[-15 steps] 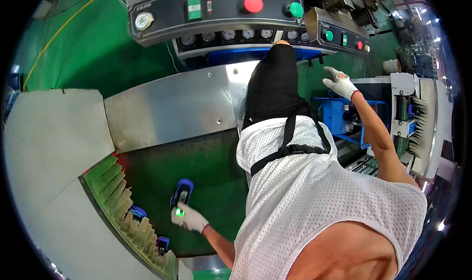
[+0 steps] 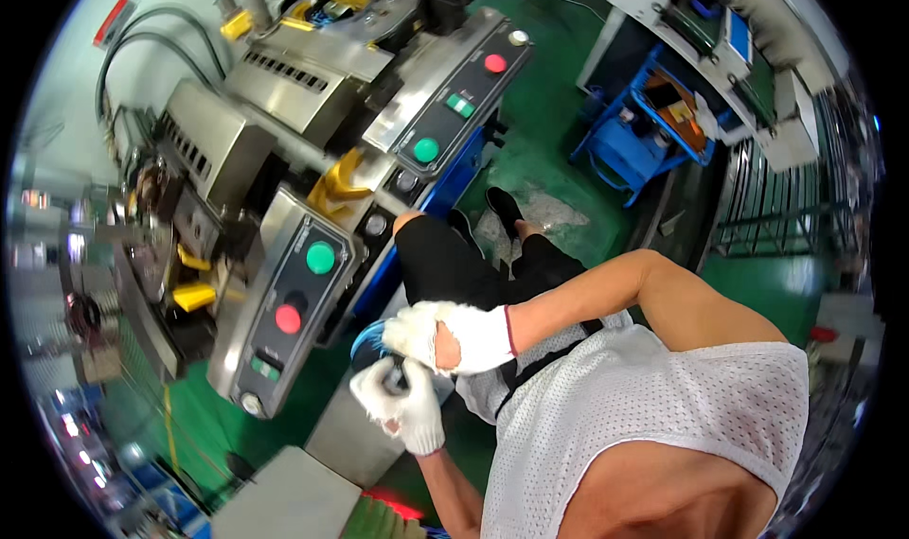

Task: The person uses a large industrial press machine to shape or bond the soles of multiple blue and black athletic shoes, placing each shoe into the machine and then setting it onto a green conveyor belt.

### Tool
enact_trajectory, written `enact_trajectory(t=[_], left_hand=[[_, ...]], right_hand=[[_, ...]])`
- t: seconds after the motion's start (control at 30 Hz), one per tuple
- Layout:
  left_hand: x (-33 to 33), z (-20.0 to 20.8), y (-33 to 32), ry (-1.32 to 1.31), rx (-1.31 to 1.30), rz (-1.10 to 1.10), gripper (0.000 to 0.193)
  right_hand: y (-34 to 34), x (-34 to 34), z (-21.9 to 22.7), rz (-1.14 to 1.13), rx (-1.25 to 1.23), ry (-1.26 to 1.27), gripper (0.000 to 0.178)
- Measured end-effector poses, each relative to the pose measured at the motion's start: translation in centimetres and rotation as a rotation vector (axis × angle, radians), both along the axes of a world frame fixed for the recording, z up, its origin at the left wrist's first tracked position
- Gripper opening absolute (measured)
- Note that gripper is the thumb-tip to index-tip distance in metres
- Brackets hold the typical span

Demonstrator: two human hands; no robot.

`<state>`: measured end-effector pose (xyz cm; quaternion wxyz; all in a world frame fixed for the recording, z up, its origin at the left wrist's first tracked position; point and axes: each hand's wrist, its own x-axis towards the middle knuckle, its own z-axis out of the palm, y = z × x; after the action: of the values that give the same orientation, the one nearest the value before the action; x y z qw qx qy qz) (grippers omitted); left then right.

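A dark shoe with bright blue edging (image 2: 364, 348) is between my two hands, in front of my lap. Both hands wear white knit gloves. My left hand (image 2: 402, 402) curls round the shoe's near side, thumb and fingers bent into a ring. Over its upper side lies my right hand (image 2: 454, 337), fingers folded down on it; the glove has a hole that bares some skin. The gloves hide most of the shoe.
Ahead stand machines with two slanted control panels (image 2: 294, 298) (image 2: 450, 94) bearing green and red buttons. A blue cart (image 2: 630, 156) holds odds and ends at the right. Metal plating (image 2: 355, 435) and a green strip curtain (image 2: 379, 520) lie below my left arm.
My left hand has brought the shoe up from the green conveyor surface towards the machines. My right hand has come in from the right and joined it on the shoe. The view has turned left.
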<state>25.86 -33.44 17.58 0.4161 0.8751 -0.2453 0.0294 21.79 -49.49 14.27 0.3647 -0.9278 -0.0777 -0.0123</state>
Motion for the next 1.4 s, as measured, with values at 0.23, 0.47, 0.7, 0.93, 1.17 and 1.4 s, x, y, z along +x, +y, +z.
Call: enact_trajectory(t=[0.23,0.47,0.7,0.93,1.17,1.4], left_hand=[[3.7,7.5,-20.3,-0.208,0.023,-0.81,0.072],[17.7,6.9,-38.5,-0.313,-0.034,-0.606,0.066],[36.2,1.9,-54.9,-0.14,0.212,-0.348,0.068],[40.6,-1.7,-61.1,0.051,0.122,-0.364,0.035],[32.9,2.5,-56.1,-0.27,-0.338,-0.149,0.028],[18.0,10.3,-39.7,-0.467,-0.533,-0.263,0.024]], right_hand=[[-16.7,-8.9,3.4,-0.676,0.572,0.112,0.063],[-21.5,-17.9,-3.8,-1.192,1.101,0.234,0.06],[-23.6,-16.0,-5.9,-1.399,1.746,-0.052,0.062],[-24.3,-17.2,-10.5,-1.427,1.678,0.028,0.068],[-23.8,-15.9,-9.7,-1.496,1.459,-0.019,0.052],[-26.6,-11.6,-6.1,-1.52,1.256,-0.137,0.044]])
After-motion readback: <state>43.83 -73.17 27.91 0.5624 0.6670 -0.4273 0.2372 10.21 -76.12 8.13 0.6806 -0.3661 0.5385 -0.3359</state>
